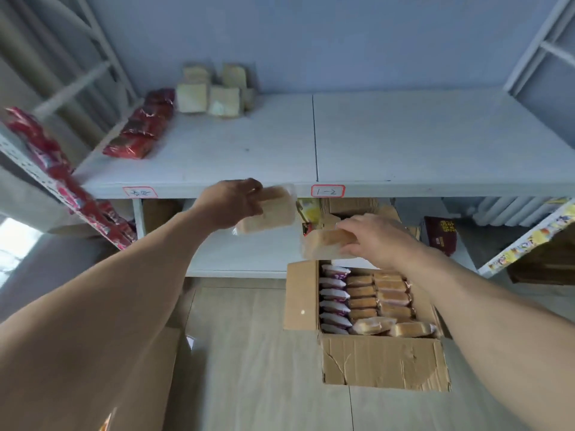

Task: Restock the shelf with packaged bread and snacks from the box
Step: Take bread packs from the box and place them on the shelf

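Nearest, on the pale wood floor [264,353], an open cardboard box [384,365] stands with its flaps folded out; inside, white-and-purple snack packets [334,298] fill the left column and wrapped bread loaves [378,298] lie in rows beside them, with two more loaves tilted across the near end. Above the box's far edge, the right hand [373,241] curls its fingers over the top of one wrapped bread pack [323,244], holding it in the air. To the left and slightly higher, the left hand [228,202] grips a second bread pack [270,211] by its end, just in front of the shelf's front lip [249,189], where a red-bordered label [328,191] reads "1-2". Farther back, on the white shelf board [404,138], a row of red packets [141,130] runs along the left edge, and a cluster of pale bread packs [214,90] stands against the back wall.
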